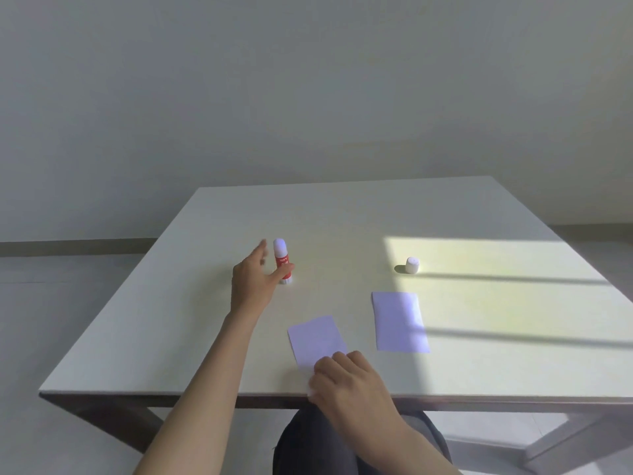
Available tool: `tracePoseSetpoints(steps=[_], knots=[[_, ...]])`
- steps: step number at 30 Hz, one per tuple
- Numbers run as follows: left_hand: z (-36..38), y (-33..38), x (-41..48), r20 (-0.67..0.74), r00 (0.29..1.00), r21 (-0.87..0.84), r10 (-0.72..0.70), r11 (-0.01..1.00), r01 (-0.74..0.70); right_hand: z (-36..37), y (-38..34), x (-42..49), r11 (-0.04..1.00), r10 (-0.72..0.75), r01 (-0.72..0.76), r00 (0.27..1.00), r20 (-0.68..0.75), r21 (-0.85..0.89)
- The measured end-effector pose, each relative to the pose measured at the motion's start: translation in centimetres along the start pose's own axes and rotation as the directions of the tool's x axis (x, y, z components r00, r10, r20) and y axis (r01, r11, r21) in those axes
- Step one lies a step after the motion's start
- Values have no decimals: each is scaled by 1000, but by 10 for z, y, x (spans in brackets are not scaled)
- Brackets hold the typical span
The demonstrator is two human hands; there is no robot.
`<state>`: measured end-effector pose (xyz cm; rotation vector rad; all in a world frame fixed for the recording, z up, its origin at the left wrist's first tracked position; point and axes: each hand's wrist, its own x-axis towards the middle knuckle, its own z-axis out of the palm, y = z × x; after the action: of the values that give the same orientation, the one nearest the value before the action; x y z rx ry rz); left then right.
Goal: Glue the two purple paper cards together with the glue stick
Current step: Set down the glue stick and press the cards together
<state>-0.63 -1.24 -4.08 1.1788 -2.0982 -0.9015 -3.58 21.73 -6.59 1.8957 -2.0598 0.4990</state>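
A red glue stick stands upright on the white table, uncapped, its white glue tip showing. My left hand is just left of it, fingers spread, the thumb reaching in front of its base. One purple card lies near the table's front edge, and my right hand rests with its fingers on that card's near end. The second purple card lies flat to the right, apart from the first, partly in sunlight.
The glue stick's white cap stands alone at the right in a sunlit patch. The table's front edge runs just under my right hand. A wall lies behind the table, and my dark-clothed lap shows below the edge.
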Motion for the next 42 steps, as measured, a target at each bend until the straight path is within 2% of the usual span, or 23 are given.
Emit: tracePoseSetpoints(steps=[2,3,4,6,8,10,12,14,15,16,18,21,24,27,29,31,34,42], knots=[[-3,2,-13,-167,986,-64,6,998,-17,-4,2,-1,1000,16,-14,997,-70,27],[-4,6,-23,-275,961,-116,22,992,-56,-7,5,0,994,76,-68,991,-111,81],[-6,9,-34,-363,931,-168,32,981,-99,-14,8,3,970,186,-158,972,-146,184],[-7,15,-57,-424,906,-276,19,950,-149,-28,19,11,815,463,-338,868,-178,470],[-5,24,-78,-306,952,-405,-27,908,-104,-42,36,16,615,668,-402,722,-179,678],[4,32,-95,-116,991,-500,-66,866,-1,-53,52,17,467,787,-411,597,-156,783],[17,42,-108,36,996,-561,-77,823,84,-57,62,14,235,865,-344,501,-34,909],[30,51,-117,128,989,-622,-75,771,139,-58,64,8,-28,884,-249,447,141,968],[35,56,-120,150,986,-640,-74,753,154,-57,63,6,-123,875,-221,437,211,968],[39,60,-121,155,985,-645,-77,747,160,-56,62,3,-188,862,-204,436,261,961],[44,67,-119,147,984,-630,-97,758,168,-54,63,-2,-241,845,-202,437,308,949],[49,74,-110,182,980,-567,-78,806,170,-55,77,-10,-207,837,-287,442,321,935],[55,80,-101,289,957,-479,-39,859,180,-58,101,-13,-94,841,-444,443,310,891],[63,81,-94,326,944,-376,-57,908,185,-56,116,-15,99,857,-621,450,250,778],[68,78,-92,327,942,-296,-76,938,179,-51,118,-19,264,858,-734,475,195,626],[73,74,-94,332,940,-215,-85,963,163,-44,118,-23,371,853,-795,496,163,479],[80,69,-98,323,943,-140,-80,981,131,-33,118,-27,414,860,-833,490,144,368],[83,64,-99,305,951,-85,-42,994,71,-23,121,-26,436,859,-837,496,123,332]])
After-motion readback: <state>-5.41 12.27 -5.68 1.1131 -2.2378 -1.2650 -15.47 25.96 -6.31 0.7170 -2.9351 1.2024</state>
